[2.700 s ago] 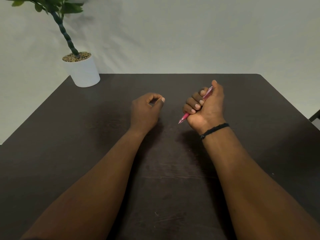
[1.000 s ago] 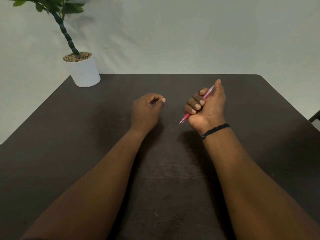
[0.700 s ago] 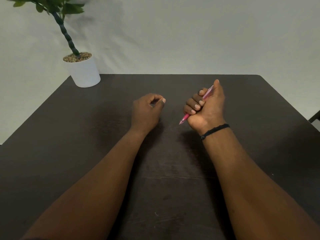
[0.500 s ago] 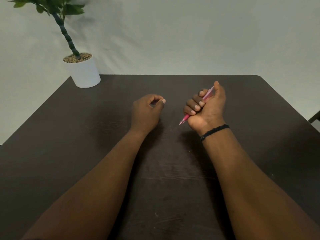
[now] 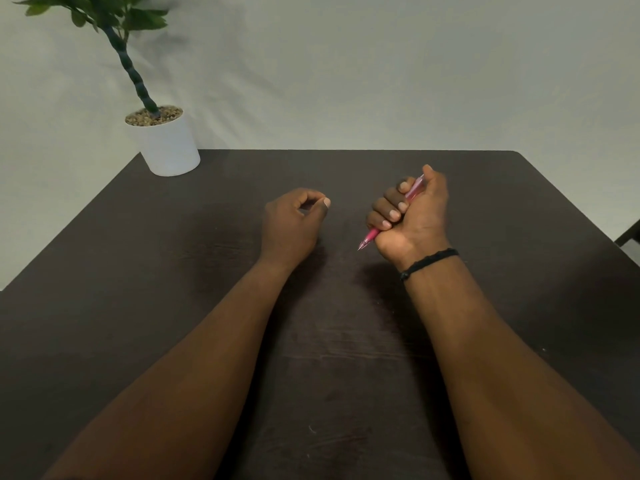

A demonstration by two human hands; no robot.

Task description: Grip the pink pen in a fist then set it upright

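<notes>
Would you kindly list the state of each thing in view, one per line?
right hand: fist curled round the pink pen, thumb on its top end
pink pen: held slanted, tip pointing down toward the table
left hand: fingers loosely curled, holding nothing
potted plant: upright at the table's far left corner
table: dark, scuffed

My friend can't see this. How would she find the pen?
Start at the dark table, then find the right hand with the black wristband. The pink pen sits in its fist, tip poking out toward the left hand, the only bright pink thing here.
</notes>
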